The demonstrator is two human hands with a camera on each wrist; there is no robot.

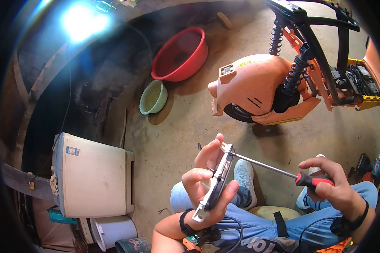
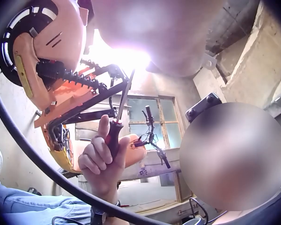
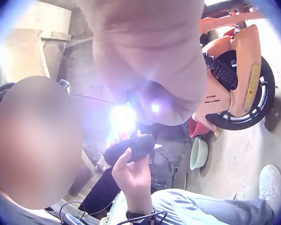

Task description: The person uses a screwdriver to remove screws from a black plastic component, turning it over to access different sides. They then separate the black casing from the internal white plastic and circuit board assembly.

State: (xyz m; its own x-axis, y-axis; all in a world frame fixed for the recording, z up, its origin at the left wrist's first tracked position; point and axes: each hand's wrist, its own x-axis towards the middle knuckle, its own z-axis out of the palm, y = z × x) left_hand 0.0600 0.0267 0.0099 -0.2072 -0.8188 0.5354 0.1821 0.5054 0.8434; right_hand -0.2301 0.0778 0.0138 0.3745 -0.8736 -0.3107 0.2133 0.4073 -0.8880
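Upright in my left hand (image 1: 219, 212) is a flat oval part (image 1: 218, 186), black on one face, with pale mounting tabs at its ends. Fingers grip it from behind and the thumb presses its dark side. My right hand (image 1: 336, 189) holds a screwdriver (image 1: 314, 181) by its red and black handle. The long metal shaft points left, its tip right at the upper end of the part. In the left wrist view the fingers of the right hand (image 2: 99, 161) curl round the handle. The right wrist view shows the dark face of the oval part (image 3: 129, 149).
An orange scooter (image 1: 261, 84) with exposed black springs and frame stands ahead on the right. Beyond my feet are a red basin (image 1: 200, 52) and a pale green basin (image 1: 155, 98). A large white box (image 1: 95, 175) stands left, near a white bucket (image 1: 118, 232). Tools (image 1: 376, 164) lie far right.
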